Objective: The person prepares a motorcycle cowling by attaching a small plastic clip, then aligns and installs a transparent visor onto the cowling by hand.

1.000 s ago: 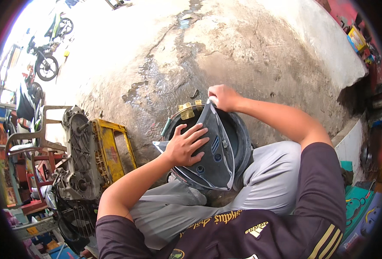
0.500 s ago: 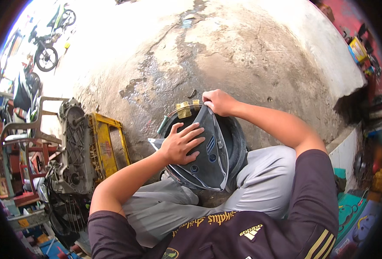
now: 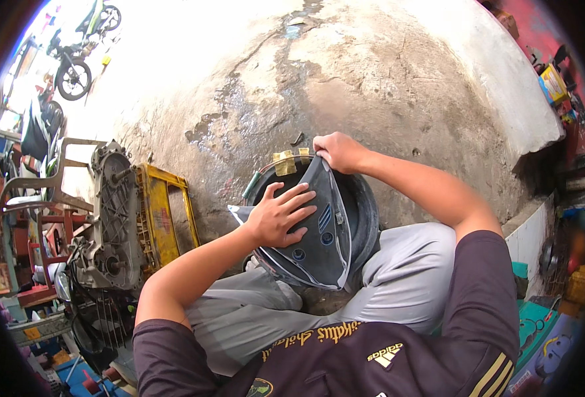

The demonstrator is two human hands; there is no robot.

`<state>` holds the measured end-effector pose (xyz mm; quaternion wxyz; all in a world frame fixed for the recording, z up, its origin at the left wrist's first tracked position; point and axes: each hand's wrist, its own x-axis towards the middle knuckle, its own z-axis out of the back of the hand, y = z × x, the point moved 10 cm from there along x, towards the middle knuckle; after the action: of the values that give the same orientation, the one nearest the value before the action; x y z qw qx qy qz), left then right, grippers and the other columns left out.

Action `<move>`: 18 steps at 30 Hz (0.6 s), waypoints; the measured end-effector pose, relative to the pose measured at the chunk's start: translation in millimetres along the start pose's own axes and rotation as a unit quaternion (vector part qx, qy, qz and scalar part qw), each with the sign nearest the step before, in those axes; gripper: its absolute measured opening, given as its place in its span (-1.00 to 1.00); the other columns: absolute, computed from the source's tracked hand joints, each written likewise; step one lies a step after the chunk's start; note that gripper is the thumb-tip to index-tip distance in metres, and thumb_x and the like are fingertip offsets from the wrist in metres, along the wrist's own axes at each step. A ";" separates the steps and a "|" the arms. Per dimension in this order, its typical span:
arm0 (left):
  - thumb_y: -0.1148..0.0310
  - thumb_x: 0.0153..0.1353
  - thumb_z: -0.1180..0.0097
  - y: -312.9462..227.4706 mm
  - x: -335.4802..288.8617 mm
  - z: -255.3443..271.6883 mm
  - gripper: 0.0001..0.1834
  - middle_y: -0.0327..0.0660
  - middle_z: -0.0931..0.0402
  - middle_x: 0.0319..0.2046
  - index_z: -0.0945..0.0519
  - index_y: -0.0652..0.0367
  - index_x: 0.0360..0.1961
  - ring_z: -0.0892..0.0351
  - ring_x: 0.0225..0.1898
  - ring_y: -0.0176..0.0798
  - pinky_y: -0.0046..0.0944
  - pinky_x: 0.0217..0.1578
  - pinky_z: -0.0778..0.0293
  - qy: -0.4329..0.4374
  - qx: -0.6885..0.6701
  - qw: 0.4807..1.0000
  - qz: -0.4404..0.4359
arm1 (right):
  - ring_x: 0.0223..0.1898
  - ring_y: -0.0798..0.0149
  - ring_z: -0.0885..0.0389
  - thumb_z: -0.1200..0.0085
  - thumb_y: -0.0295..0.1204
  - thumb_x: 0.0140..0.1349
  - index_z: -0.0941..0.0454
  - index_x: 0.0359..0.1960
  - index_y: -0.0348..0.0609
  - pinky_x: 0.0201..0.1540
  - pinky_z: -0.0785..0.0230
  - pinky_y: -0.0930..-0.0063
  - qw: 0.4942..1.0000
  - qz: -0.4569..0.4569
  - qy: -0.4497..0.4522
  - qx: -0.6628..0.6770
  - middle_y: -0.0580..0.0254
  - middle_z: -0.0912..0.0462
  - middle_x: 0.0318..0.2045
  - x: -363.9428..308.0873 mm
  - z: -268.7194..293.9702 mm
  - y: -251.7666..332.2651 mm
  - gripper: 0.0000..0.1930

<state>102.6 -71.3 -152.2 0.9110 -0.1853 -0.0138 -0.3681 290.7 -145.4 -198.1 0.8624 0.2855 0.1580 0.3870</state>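
A dark grey plastic panel, shaped like a motorcycle fairing piece [image 3: 332, 255], lies tilted over a round black tub [image 3: 366, 221] between my legs. It has pale edges, two round holes and a few slanted slots. My left hand [image 3: 281, 216] rests flat on its left side, fingers spread. At the far pointed tip, my right hand [image 3: 340, 151] has its fingers closed around the panel's end. Yellowish translucent pieces [image 3: 284, 163] sit on the tub's far rim, next to a thin wire handle with a green grip [image 3: 252, 185].
At left stand a grey metal engine casing [image 3: 115, 218] and a yellow crate [image 3: 167, 215]. A motorcycle wheel [image 3: 73, 79] shows farther back. Wet, cracked concrete floor [image 3: 266, 106] spreads ahead. A low white wall [image 3: 527, 231] and a teal case [image 3: 537, 324] are at right.
The view has shifted slightly. Both hands keep nearly the same places on the panel, and the panel itself shows no clear movement.
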 end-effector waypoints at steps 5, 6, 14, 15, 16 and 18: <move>0.07 0.13 -0.33 0.0 0.7 -5.4 -0.38 -0.21 -0.39 0.43 -0.58 -0.07 0.24 -0.24 0.54 -0.10 0.35 0.35 -0.14 0.003 -0.004 1.000 -0.001 | -0.14 -0.28 -0.70 -0.14 -0.40 0.35 -0.61 -0.19 -0.17 -0.09 -0.54 -0.07 1.000 -0.019 0.011 0.004 -0.18 -0.73 -0.25 0.7 -4.0 -10.0 -0.88; 0.07 0.13 -0.33 -0.8 1.4 -4.5 -0.38 -0.21 -0.39 0.43 -0.58 -0.07 0.24 -0.24 0.54 -0.10 0.35 0.35 -0.14 0.001 -0.006 1.000 0.004 | -0.14 -0.28 -0.70 -0.15 -0.40 0.35 -0.61 -0.19 -0.17 -0.10 -0.54 -0.07 1.000 -0.029 0.002 0.003 -0.18 -0.73 -0.26 0.7 -3.3 -13.4 -0.88; 0.08 0.15 -0.33 1.7 -2.0 1.8 -0.40 -0.21 -0.40 0.43 -0.58 -0.06 0.24 -0.24 0.54 -0.10 0.34 0.36 -0.13 0.002 -0.003 1.000 0.007 | -0.17 -0.24 -0.71 -0.15 -0.41 0.35 -0.60 -0.23 -0.20 -0.13 -0.53 -0.01 0.995 -0.026 0.077 0.066 -0.15 -0.73 -0.29 -1.3 -0.5 11.4 -0.88; 0.08 0.15 -0.33 0.3 -0.4 1.8 -0.40 -0.21 -0.40 0.43 -0.58 -0.06 0.24 -0.24 0.54 -0.10 0.34 0.36 -0.13 -0.001 -0.002 1.000 0.002 | -0.17 -0.24 -0.71 -0.15 -0.41 0.35 -0.60 -0.23 -0.20 -0.13 -0.53 -0.01 0.995 -0.028 0.074 0.062 -0.15 -0.73 -0.29 -0.6 -1.8 4.8 -0.88; 0.08 0.15 -0.32 -0.2 1.0 -1.0 -0.40 -0.21 -0.39 0.43 -0.58 -0.07 0.24 -0.24 0.54 -0.10 0.34 0.36 -0.13 0.001 -0.004 1.000 0.002 | -0.23 -0.24 -0.69 -0.16 -0.42 0.34 -0.60 -0.23 -0.22 -0.17 -0.51 0.02 0.998 -0.021 0.031 0.041 -0.16 -0.71 -0.34 2.1 0.0 -4.7 -0.88; 0.08 0.16 -0.32 0.1 3.2 -2.9 -0.40 -0.21 -0.39 0.43 -0.57 -0.07 0.25 -0.24 0.54 -0.10 0.34 0.36 -0.13 0.001 -0.004 1.000 0.004 | -0.30 -0.25 -0.67 -0.16 -0.43 0.34 -0.59 -0.23 -0.24 -0.20 -0.49 0.04 1.000 -0.010 -0.012 0.020 -0.17 -0.70 -0.39 4.5 5.8 -13.0 -0.88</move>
<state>104.7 -74.4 -154.4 0.9118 -0.1883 -0.0105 -0.3647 304.0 -151.1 -201.9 0.8623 0.3061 0.1582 0.3711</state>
